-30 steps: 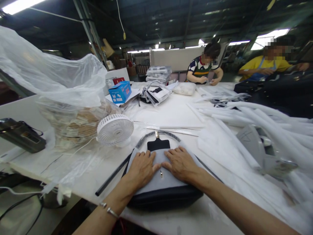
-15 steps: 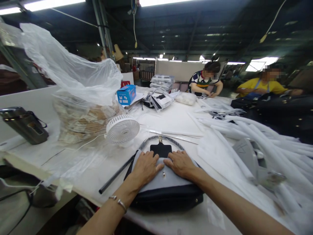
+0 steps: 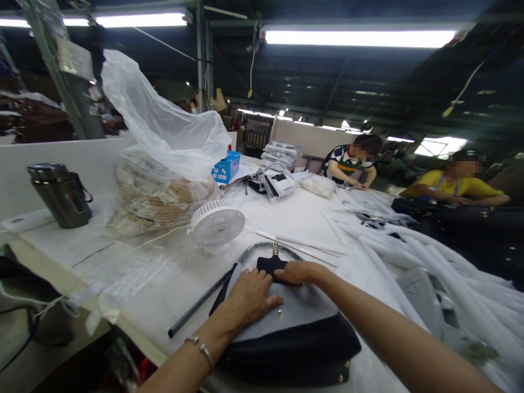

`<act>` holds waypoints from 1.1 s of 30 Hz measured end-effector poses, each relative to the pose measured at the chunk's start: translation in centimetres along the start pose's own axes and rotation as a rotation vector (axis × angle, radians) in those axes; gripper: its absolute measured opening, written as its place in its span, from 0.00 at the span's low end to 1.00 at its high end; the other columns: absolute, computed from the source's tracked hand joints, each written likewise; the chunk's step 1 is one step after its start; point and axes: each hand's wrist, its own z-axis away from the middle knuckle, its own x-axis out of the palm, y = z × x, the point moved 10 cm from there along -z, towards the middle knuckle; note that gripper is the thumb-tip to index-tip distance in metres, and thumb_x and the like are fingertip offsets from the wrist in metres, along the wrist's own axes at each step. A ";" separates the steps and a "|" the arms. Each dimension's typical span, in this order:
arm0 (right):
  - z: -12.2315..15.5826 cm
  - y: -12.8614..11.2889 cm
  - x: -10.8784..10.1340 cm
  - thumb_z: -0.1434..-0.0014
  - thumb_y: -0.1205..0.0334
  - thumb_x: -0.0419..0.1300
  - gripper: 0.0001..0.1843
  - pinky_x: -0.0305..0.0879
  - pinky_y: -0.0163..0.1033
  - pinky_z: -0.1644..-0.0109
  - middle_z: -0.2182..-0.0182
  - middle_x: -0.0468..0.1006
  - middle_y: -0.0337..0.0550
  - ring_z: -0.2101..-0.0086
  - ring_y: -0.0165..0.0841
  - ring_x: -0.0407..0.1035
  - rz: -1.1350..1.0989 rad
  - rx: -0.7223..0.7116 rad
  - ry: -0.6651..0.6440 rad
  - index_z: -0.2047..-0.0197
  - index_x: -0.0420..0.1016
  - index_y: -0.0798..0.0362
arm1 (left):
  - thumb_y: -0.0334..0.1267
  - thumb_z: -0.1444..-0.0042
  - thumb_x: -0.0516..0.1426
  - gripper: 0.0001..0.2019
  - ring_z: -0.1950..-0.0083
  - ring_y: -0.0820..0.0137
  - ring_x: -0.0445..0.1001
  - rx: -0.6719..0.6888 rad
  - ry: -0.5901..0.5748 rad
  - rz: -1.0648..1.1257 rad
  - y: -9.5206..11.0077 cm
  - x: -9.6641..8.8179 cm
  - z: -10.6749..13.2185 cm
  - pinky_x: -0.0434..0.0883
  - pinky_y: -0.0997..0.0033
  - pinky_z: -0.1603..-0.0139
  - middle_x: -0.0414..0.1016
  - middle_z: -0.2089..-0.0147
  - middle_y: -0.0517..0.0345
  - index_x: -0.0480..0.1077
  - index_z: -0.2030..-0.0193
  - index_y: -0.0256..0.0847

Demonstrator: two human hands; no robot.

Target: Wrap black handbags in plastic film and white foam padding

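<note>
A black handbag [image 3: 295, 349] lies on the table in front of me, with a light grey sheet [image 3: 305, 308] over its upper face. My left hand [image 3: 250, 295] rests flat on the sheet's left part, thumb spread from the fingers. At the top of the bag is a black strap tab [image 3: 266, 264] with a gold clasp [image 3: 275, 249] at its far end. My right hand [image 3: 298, 272] has its fingers bent and closed at the tab's right edge; the fingertips are partly hidden. A wrapped handle [image 3: 245, 253] arches behind, and a dark strap [image 3: 196, 305] sticks out left.
Beyond the bag stand a white fan [image 3: 218, 225], a plastic bag of brown packets [image 3: 164, 199] and a blue box [image 3: 226, 167]. A dark flask [image 3: 61, 196] is far left. White foam tubes [image 3: 446, 256] spread rightward. Two people [image 3: 350, 164] work across the table.
My right hand has shifted from lying on the grey sheet to the black tab's edge, its fingers now bent. My left hand stays on the sheet. The camera view has shifted.
</note>
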 end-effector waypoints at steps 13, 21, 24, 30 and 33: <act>3.4 0.1 1.0 0.29 0.48 0.41 0.29 0.62 0.38 0.60 0.65 0.81 0.46 0.61 0.37 0.75 -0.022 0.038 0.384 0.66 0.79 0.52 | 0.58 0.40 0.52 0.22 0.53 0.56 0.74 -0.014 -0.053 0.110 0.0 0.0 -0.4 0.67 0.55 0.51 0.78 0.56 0.50 0.73 0.56 0.40; 3.1 0.8 2.0 0.29 0.47 0.37 0.33 0.62 0.39 0.62 0.65 0.83 0.47 0.62 0.40 0.76 -0.133 0.077 0.310 0.67 0.79 0.51 | 0.60 0.37 0.47 0.28 0.54 0.53 0.75 -0.073 -0.054 0.077 -0.2 0.8 -0.9 0.68 0.51 0.49 0.78 0.58 0.45 0.75 0.60 0.35; 2.4 1.1 2.4 0.30 0.46 0.40 0.31 0.62 0.39 0.61 0.64 0.82 0.50 0.61 0.42 0.76 -0.132 0.093 0.290 0.65 0.79 0.52 | 0.57 0.37 0.51 0.26 0.50 0.51 0.73 -0.058 -0.003 0.012 0.6 0.0 -1.0 0.64 0.48 0.43 0.77 0.57 0.42 0.74 0.57 0.33; 1.2 2.5 2.8 0.30 0.56 0.45 0.21 0.63 0.40 0.57 0.62 0.81 0.52 0.59 0.41 0.75 -0.215 0.115 0.282 0.62 0.77 0.55 | 0.49 0.39 0.57 0.17 0.52 0.60 0.72 0.137 0.021 0.168 2.9 -1.3 -0.9 0.68 0.60 0.50 0.73 0.52 0.54 0.67 0.48 0.43; 0.5 3.7 2.6 0.34 0.58 0.50 0.16 0.64 0.37 0.59 0.65 0.81 0.48 0.63 0.36 0.75 -0.326 0.142 0.263 0.64 0.76 0.56 | 0.50 0.36 0.54 0.16 0.53 0.62 0.72 0.187 -0.050 0.224 3.1 -0.7 -0.4 0.67 0.62 0.53 0.72 0.50 0.57 0.66 0.45 0.49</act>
